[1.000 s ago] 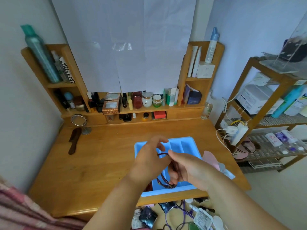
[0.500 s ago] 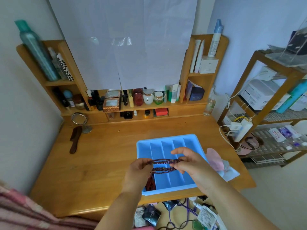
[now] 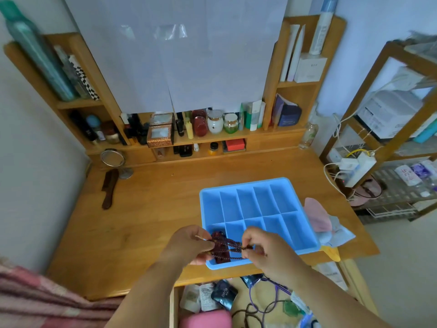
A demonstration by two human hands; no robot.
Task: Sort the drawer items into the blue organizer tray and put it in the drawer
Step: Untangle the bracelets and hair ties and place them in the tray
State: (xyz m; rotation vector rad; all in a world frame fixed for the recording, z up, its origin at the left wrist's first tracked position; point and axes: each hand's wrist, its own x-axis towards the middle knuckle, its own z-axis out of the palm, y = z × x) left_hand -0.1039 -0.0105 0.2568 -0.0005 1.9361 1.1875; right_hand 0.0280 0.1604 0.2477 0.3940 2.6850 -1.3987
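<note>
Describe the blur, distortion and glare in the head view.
Head view: wide-angle bending bows the shelf posts and rack at the edges; motion blur smears the teal bottle and the rack; soft daylight glare on the taped white paper; both hands and the dark beads stay fairly sharp.

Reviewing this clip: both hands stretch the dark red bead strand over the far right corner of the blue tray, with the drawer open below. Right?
Not quite. The head view shows the left hand and right hand pinching the bead strand over the near left corner of the blue tray, not the far right. The drawer is indeed open below.
</note>
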